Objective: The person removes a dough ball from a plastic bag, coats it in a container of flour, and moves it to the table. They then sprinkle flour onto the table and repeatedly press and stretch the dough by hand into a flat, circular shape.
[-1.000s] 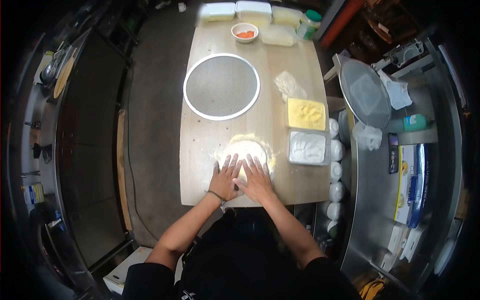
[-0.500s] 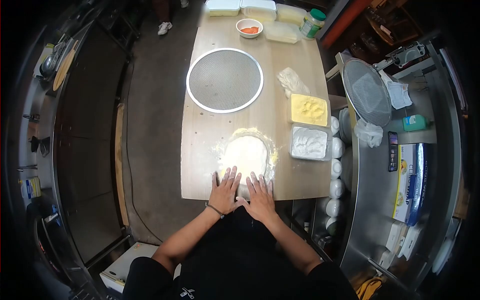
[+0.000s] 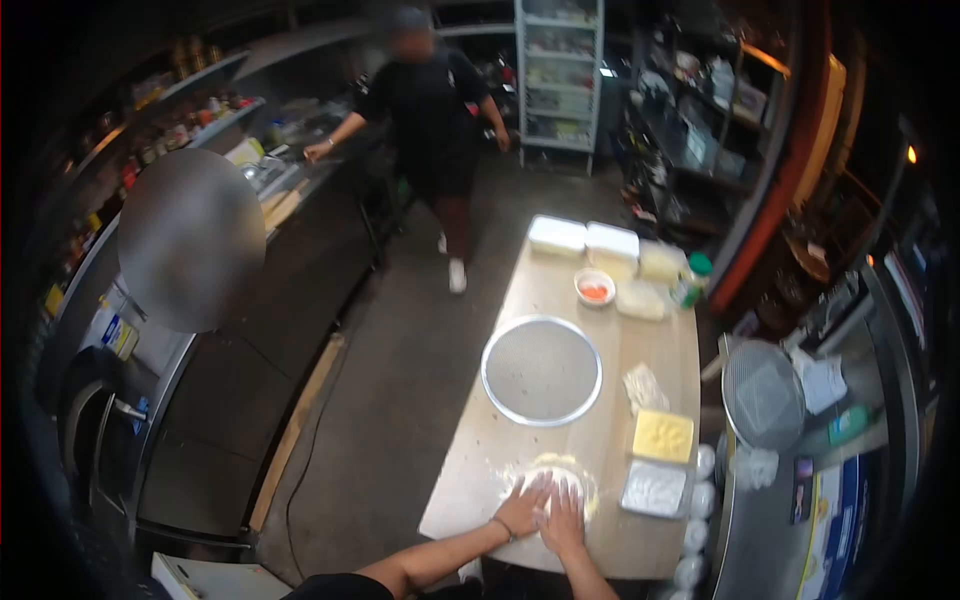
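1. Currently, you have a pale round of dough (image 3: 560, 474) directly beneath your fingers, lying on the work table (image 3: 478, 480) near its close edge.
2. Your left hand (image 3: 521, 509) is laid on the dough's left side, fingers extended, gripping nothing; your right hand (image 3: 564, 522) rests flat on it just beside, equally free of any grasp.
3. As for how far you are, I judge the dough partly worked: it looks flattened and roughly round, while your hands hide its near part. I cannot tell whether its thickness is even, nor whether the pressing is complete.
4. Loose flour (image 3: 548, 459) lies around the dough, just beyond your fingertips, so the dusting appears done.
5. Ahead of your hands and a little left is the round mesh screen (image 3: 541, 368); your dough is apart from it, directly on the table.
6. To the right of your hands, yellow powder (image 3: 662, 436) and white powder (image 3: 654, 489) sit in neighbouring tubs, with a crumpled pale wrap (image 3: 644, 388) beyond them.
7. Far ahead of your hands, the red pieces (image 3: 595, 293) are in a small bowl, well apart from the dough; none shows on its visible part.
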Tool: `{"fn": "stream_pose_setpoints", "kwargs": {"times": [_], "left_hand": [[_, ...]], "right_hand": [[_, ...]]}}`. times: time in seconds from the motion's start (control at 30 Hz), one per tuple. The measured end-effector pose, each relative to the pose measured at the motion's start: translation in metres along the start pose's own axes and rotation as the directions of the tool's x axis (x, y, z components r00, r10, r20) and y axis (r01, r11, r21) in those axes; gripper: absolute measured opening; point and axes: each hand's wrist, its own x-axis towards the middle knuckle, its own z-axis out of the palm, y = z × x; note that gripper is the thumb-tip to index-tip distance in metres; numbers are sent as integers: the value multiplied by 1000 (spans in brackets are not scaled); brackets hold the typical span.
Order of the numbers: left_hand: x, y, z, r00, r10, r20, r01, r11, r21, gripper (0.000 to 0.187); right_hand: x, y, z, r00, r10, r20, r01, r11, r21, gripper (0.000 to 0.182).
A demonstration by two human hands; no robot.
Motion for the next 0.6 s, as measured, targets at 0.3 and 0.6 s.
{"fn": "stream_pose_setpoints", "kwargs": {"times": [0.3,0.6], "left_hand": [[-14,10,-20,976,-105,190,87,991,97,90],[-57,13,1,993,-61,104,63,998,-19,97]], "right_hand": [[0,-13,-12,980,86,178,-78,996,-50,79],[-51,-24,-14,905,208,371,-152,973,-175,67]]}}
